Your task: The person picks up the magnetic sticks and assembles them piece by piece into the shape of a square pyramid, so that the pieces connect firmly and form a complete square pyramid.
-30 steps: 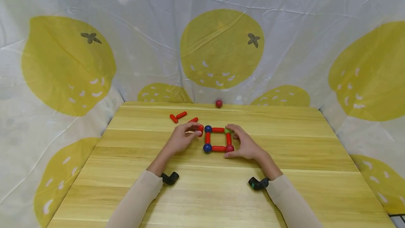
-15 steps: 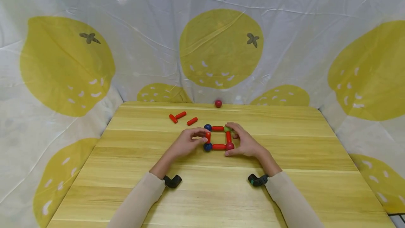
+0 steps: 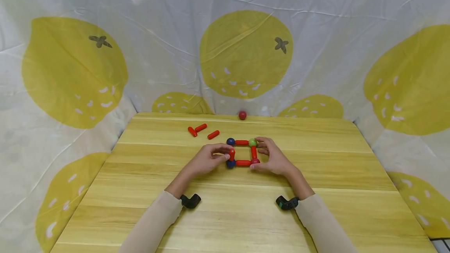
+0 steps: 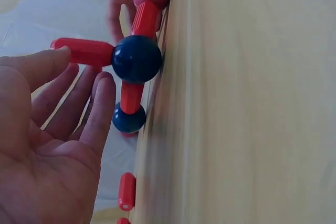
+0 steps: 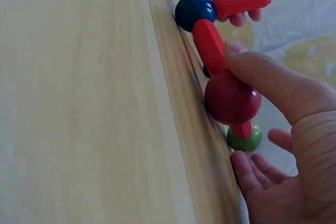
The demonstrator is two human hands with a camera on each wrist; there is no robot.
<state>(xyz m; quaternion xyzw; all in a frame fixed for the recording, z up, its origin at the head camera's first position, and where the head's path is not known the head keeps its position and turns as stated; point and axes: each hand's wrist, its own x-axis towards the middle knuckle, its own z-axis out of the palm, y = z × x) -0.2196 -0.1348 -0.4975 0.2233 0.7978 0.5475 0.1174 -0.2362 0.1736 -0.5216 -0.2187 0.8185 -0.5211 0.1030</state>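
My left hand [image 3: 209,159] pinches a red magnetic rod [image 4: 86,52] between thumb and fingers. The rod stands upright with its lower end against the near left blue ball [image 4: 137,59] of a square of magnetic rods and balls. My right hand [image 3: 275,159] is at the square's right side, its thumb resting on the dark red ball [image 5: 232,97] and its fingers spread near the green ball [image 3: 252,142]. Another blue ball [image 3: 230,141] forms the far left corner. Red rods [image 3: 241,143] join the corners; the left one is mostly hidden in the head view.
Three loose red rods [image 3: 213,134] lie on the wooden table [image 3: 232,214], beyond my left hand. A single red ball [image 3: 242,115] sits at the far table edge. Behind it hangs a lemon-patterned cloth [image 3: 168,50].
My left hand has carried the red rod rightward and set its end on the near left blue ball. My right fingers have drawn slightly off the green ball, which shows more fully.
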